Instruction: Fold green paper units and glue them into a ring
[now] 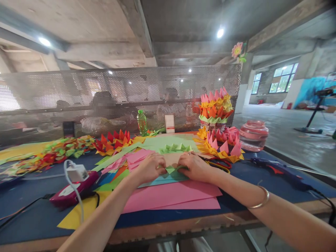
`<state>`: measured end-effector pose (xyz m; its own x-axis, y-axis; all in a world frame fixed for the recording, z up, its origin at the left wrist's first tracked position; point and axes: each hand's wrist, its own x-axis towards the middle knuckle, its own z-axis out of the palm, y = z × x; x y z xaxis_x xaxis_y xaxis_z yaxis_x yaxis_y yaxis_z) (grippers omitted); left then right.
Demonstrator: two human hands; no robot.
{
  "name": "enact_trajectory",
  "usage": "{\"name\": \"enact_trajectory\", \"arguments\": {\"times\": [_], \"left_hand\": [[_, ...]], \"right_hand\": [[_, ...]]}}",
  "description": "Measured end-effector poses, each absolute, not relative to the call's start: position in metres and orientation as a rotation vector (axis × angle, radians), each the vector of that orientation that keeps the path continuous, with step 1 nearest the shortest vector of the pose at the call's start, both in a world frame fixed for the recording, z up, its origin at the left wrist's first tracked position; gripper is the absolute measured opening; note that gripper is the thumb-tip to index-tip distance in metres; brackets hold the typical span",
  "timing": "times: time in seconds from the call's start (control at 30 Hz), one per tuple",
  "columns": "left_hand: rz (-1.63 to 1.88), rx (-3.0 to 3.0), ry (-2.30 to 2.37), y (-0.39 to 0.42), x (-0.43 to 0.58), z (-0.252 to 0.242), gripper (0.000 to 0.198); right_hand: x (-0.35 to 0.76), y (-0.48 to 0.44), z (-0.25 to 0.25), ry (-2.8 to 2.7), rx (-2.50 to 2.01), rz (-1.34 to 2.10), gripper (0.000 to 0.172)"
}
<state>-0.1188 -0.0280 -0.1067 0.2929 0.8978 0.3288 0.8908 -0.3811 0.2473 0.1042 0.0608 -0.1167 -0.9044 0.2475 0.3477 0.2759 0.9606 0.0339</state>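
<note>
Both of my hands meet over the stacked coloured paper at the middle of the table. My left hand (pixel 151 168) is curled, its fingers pinching the left end of a small green folded paper (pixel 172 170). The right end of that paper is between the bent fingers of my right hand (pixel 193 166). Beneath them lie a blue sheet (pixel 168 180) and large pink sheets (pixel 173 196). Just beyond my hands, a strip of light green paper points (pixel 175 148) stands on pale green paper (pixel 152 142).
Pink paper pieces (pixel 138 157), a magenta power strip (pixel 75 189) and a yellow sheet (pixel 78 211) are on the left. Scissors (pixel 220 166), a glue gun (pixel 280 171), a water jar (pixel 253 136) and pointed paper rings (pixel 223 145) are on the right. A bottle (pixel 141 123) stands behind.
</note>
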Motion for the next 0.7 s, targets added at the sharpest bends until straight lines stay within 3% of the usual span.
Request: {"name": "enact_trajectory", "arguments": {"times": [0.07, 0.17, 0.33, 0.57, 0.7], "left_hand": [[0.649, 2.515, 1.734, -0.028, -0.119, -0.107, 0.004], [0.649, 2.524, 1.696, -0.028, -0.120, -0.109, 0.014], [0.701, 2.530, 1.662, -0.027, -0.120, -0.111, 0.012], [0.764, 2.534, 1.727, -0.026, -0.123, -0.113, 0.013], [0.811, 2.536, 1.808, -0.030, -0.121, -0.106, 0.016]], "right_hand": [[0.105, 0.062, -0.117, -2.773, -0.377, -0.110, 0.024], [0.105, 0.059, -0.116, -2.783, -0.376, -0.087, 0.024], [0.105, 0.053, -0.104, -2.790, -0.446, -0.019, 0.026], [0.145, 0.085, -0.069, -2.684, -0.989, -0.039, 0.028], [0.171, 0.096, -0.074, -2.759, -1.158, 0.013, 0.029]]}}
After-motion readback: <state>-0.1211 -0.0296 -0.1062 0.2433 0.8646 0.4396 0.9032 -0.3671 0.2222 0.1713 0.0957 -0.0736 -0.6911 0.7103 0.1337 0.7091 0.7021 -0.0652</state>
